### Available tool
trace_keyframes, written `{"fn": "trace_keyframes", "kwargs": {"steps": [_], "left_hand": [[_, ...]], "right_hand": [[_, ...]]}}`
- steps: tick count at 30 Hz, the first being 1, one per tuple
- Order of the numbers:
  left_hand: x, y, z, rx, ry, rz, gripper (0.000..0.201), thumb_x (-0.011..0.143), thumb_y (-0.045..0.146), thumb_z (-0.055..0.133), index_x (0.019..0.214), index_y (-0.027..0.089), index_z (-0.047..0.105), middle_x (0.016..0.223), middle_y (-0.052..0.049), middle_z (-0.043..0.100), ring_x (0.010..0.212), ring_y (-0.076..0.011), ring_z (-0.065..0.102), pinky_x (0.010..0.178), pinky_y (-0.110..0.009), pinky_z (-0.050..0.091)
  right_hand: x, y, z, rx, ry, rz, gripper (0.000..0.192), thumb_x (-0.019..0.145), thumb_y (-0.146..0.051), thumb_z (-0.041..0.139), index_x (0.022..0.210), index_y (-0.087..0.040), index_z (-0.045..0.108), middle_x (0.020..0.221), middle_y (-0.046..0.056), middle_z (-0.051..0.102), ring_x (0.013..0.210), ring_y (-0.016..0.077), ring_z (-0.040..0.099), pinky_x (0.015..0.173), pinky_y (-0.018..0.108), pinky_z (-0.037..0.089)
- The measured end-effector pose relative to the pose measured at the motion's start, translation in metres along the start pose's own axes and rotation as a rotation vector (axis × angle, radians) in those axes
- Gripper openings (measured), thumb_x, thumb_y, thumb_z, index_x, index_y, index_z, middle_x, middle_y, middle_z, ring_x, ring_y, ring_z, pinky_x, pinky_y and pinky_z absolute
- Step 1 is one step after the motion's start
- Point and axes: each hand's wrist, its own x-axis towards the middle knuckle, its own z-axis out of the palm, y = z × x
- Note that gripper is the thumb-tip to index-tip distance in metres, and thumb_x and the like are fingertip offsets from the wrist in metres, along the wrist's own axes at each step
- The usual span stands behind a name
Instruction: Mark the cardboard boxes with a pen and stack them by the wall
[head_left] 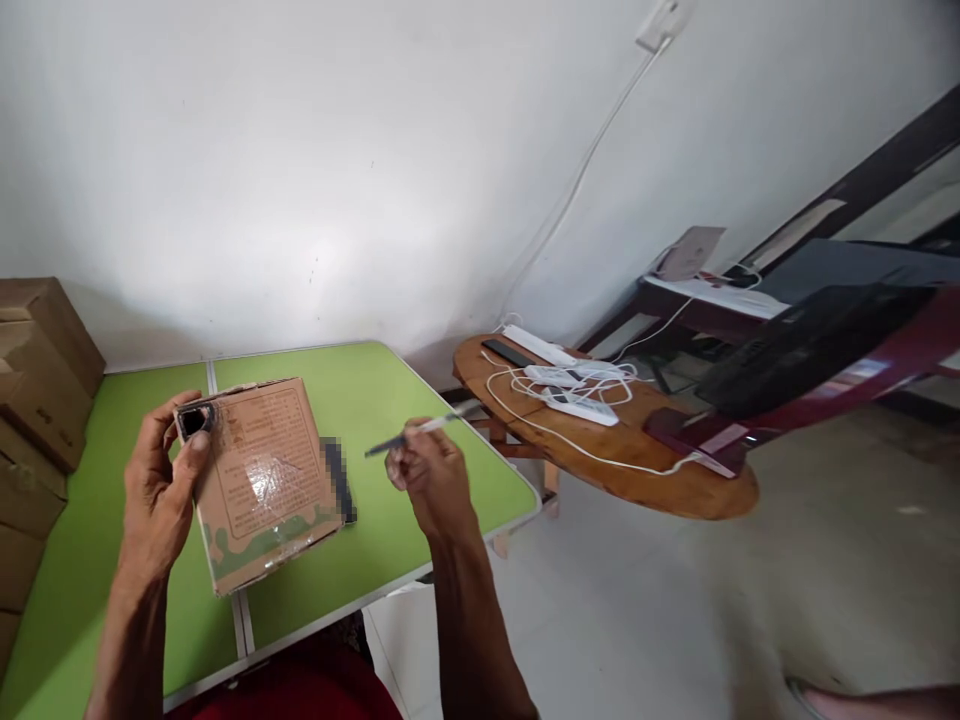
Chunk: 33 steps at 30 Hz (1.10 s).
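On the green table: a flat carton [262, 480] lies near the front edge, across the seam between the two table halves.
Table [390, 400]: green top, folding type, with a pale rim.
Left hand [161, 480]: it grasps the upper left corner of the carton, thumb on top, beside a small dark opening in that corner.
Right hand [431, 475]: it is clenched on a thin pen [412, 432], held above the table to the right of the carton; the tip points left and does not touch the carton.
Around: brown boxes [37, 400] are stacked at the left edge, just beside the table. A round wooden table [675, 480] stands at the right, near the green one.
On the wooden table: white power strips [570, 390] with tangled white cords, and a dark remote. A cable goes up the wall to a socket [660, 25].
Behind it: a dark red bench with papers.
Carton content: I cannot tell, the carton is closed under shiny tape.
Writing: printed text is on the carton face, too small to read; one part at its right side is blurred.
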Motion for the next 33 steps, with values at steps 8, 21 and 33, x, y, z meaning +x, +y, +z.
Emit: {"fn": "trace_keyframes", "kwargs": {"steps": [8,21,33], "left_hand": [[-0.006,-0.001,-0.006,-0.004,-0.094,-0.057,0.063,0.094,0.073,0.077,0.137,0.027,0.071,0.142,-0.013,0.074,0.137,-0.0368,0.068,0.115,-0.054,0.056],[-0.020,-0.010,-0.004,0.070,-0.201,0.027,0.080,0.095,0.063,0.080,0.165,0.035,0.050,0.163,-0.014,0.056,0.155,-0.0405,0.051,0.128,-0.067,0.040],[-0.018,-0.013,-0.005,0.063,-0.190,-0.010,0.083,0.093,0.065,0.080,0.164,0.034,0.051,0.163,-0.015,0.058,0.154,-0.0424,0.052,0.129,-0.068,0.041]], "right_hand": [[-0.030,-0.093,0.079,0.733,-0.413,-0.344,0.034,0.097,-0.061,0.078,0.098,-0.030,0.066,0.078,-0.001,0.076,0.067,0.0218,0.074,0.068,0.040,0.066],[-0.036,-0.088,0.085,0.423,-0.358,-0.493,0.035,0.104,-0.061,0.073,0.096,-0.027,0.074,0.084,0.001,0.072,0.071,0.0180,0.067,0.064,0.032,0.057],[-0.028,-0.079,0.084,0.552,-0.342,-0.428,0.031,0.106,-0.054,0.075,0.097,-0.025,0.069,0.074,-0.002,0.071,0.056,0.0134,0.061,0.055,0.028,0.054]]}}
